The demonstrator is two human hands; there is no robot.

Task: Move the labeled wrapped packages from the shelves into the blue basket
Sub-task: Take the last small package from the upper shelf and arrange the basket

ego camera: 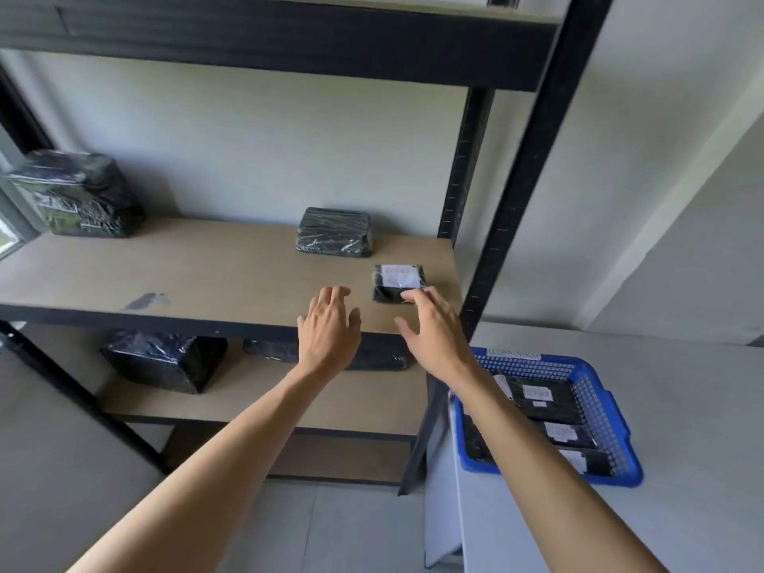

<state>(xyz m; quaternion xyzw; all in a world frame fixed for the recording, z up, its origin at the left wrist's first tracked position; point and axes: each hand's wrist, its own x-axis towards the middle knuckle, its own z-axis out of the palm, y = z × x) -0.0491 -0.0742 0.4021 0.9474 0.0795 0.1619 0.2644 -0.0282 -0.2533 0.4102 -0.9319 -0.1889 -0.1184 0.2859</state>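
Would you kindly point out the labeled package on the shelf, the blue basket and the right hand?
labeled package (pixel 397 275): head view, on its white label.
blue basket (pixel 589 372): head view, on its far rim.
right hand (pixel 434 330): head view, on its back.

Soft, even daylight fills the scene, brightest at the window (pixel 10 241) on the left edge, with only faint shadows behind the wrapped packages (pixel 334 232). Their plastic film shows small white glints. The wide lens bends the rack uprights (pixel 533 167) toward the edges, and the whole frame is slightly soft.
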